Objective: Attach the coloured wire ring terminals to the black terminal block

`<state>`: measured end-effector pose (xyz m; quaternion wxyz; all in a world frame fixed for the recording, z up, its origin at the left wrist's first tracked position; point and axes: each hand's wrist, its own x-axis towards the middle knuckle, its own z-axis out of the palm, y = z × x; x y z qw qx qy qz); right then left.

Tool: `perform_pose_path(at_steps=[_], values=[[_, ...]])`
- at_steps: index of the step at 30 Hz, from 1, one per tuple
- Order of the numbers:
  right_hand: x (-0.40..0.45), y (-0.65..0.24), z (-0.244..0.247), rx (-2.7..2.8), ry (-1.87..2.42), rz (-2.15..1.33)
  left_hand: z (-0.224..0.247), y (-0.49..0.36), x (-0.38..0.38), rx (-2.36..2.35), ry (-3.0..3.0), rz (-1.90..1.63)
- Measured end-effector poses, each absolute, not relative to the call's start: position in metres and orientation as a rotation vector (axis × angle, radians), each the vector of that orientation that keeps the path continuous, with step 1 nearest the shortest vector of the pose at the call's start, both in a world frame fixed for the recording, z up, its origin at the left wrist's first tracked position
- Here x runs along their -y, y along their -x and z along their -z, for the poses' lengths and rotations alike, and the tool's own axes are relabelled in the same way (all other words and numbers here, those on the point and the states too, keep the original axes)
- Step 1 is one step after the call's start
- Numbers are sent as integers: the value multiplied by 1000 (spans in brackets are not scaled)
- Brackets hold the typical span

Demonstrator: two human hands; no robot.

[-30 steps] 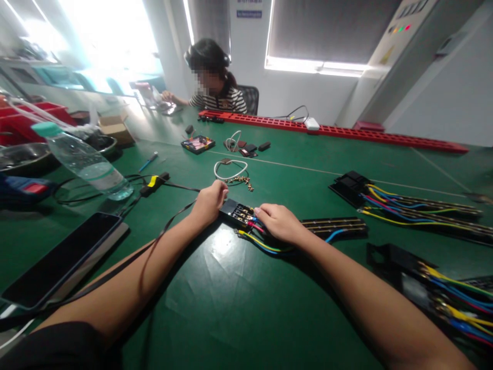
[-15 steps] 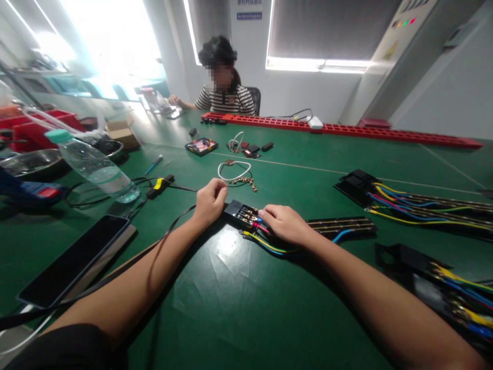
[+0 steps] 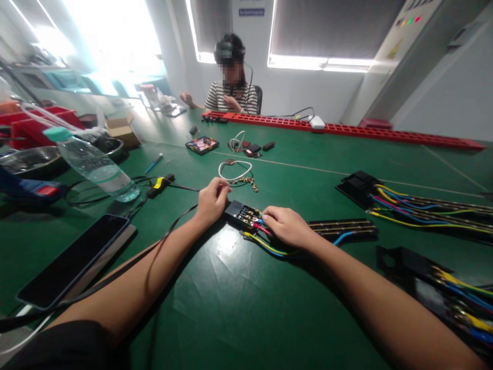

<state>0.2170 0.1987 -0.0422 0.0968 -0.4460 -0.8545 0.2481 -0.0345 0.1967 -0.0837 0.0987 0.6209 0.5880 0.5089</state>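
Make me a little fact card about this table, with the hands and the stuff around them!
Left hand: beside the black block
Right hand: fingers at the block's coloured wires
Wire colours: blue, red, yellow, green
Small brassy pieces: beyond the block
Bottle: clear, green cap
Phone: dark screen
Table: green
Across it: person in stripes

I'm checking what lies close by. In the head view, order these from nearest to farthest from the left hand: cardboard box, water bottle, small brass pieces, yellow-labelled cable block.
From the left hand:
1. Small brass pieces: just beyond, to its right
2. Yellow-labelled cable block: left
3. Water bottle: farther left
4. Cardboard box: beyond the bottle
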Motion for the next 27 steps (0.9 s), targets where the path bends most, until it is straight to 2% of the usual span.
perform_pose_path(at_steps=[27], values=[[-199, -214, 44, 2513, 1362, -742, 82, 34, -194, -1856, -1895, -1464]])
